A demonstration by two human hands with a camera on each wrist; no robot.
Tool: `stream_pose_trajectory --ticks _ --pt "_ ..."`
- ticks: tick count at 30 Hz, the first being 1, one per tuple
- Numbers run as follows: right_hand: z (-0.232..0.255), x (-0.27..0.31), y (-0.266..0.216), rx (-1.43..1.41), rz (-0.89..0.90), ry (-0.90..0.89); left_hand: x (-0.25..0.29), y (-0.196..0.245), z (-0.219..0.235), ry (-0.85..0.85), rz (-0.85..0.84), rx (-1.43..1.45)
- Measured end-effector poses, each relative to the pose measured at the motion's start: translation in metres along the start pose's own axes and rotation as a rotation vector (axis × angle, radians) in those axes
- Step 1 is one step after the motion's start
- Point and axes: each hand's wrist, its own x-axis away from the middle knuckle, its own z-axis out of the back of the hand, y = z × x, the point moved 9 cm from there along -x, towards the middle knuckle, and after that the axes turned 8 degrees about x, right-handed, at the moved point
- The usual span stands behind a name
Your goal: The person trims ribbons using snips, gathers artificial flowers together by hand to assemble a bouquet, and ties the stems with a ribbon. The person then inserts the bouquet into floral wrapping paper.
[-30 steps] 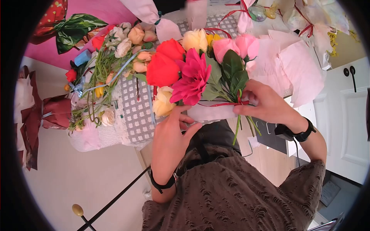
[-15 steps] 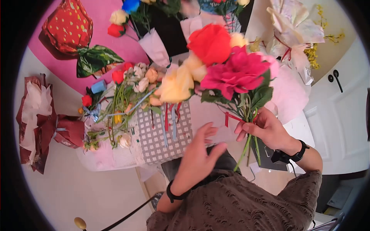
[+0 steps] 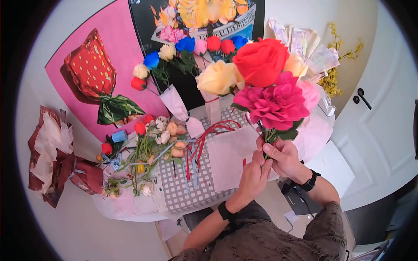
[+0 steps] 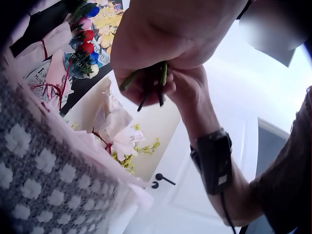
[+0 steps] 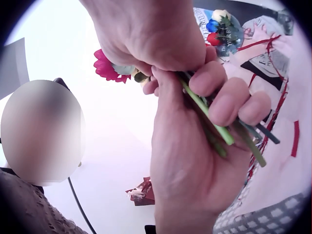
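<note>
Both hands hold a bouquet of artificial flowers in front of the body. A large red rose [image 3: 261, 63] stands at the top, cream roses [image 3: 217, 77] beside it. Below it is a magenta flower [image 3: 274, 102], with a pink rose [image 3: 310, 95] partly behind. My right hand [image 3: 285, 158] grips the stems just under the leaves, thumb across them. My left hand [image 3: 254, 177] wraps the stems lower down, fingers curled round them in the right wrist view. Cut green stem ends [image 5: 222, 134] stick out past its fingers. The right hand's fingertips are mostly hidden.
Loose flowers [image 3: 150, 137] lie on the table's left, beside red ribbons [image 3: 204, 141]. A pale pink paper sheet [image 3: 226, 167] covers part of the grey-and-white patterned cloth [image 3: 180, 200]. Small wrapped bouquets [image 3: 172, 98] stand at the back; a burgundy-wrapped one [image 3: 78, 172] is at left.
The bouquet has been lifted up off the table area and turned more upright. My left hand, apart from it half a second ago, has come over and taken hold of the stems. The head view has tilted up.
</note>
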Motion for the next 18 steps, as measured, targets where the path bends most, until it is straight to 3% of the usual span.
stream_pose_trajectory --ticks 2,5,8,10,11,13,14,15,16,17,18 --pt "-0.002 -0.004 0.005 -0.051 0.003 0.028 0.0 -0.013 -0.003 -0.007 0.029 -0.018" --pt "-0.008 -0.008 -0.004 -0.031 0.022 0.059 -0.005 -0.013 0.001 0.039 -0.084 -0.003" --pt "0.001 -0.011 0.0 0.032 0.037 0.094 -0.008 -0.017 0.0 -0.078 -0.124 0.071" --pt "-0.003 -0.012 -0.007 0.01 0.064 0.078 -0.007 -0.029 0.004 -0.079 -0.088 0.664" --pt "-0.007 -0.014 -0.011 -0.013 0.09 0.059 -0.004 -0.032 0.003 -0.083 -0.09 0.656" --pt "-0.012 -0.015 -0.015 0.089 0.143 0.106 0.004 -0.066 -0.001 0.102 0.258 1.225" --pt "-0.012 -0.012 -0.016 0.195 0.184 0.156 0.003 -0.067 -0.001 0.101 0.261 1.219" --pt "-0.009 -0.014 -0.008 0.191 0.185 0.156 0.002 -0.07 -0.003 0.168 0.344 1.43" --pt "-0.012 -0.015 -0.012 0.441 0.376 0.14 0.003 -0.073 -0.008 0.239 0.428 1.642" --pt "-0.02 -0.01 -0.016 0.692 0.565 0.122 0.003 -0.076 -0.007 0.24 0.428 1.641" --pt "-0.021 -0.01 -0.016 0.691 0.566 0.122 0.0 -0.077 0.0 0.224 0.359 1.556"
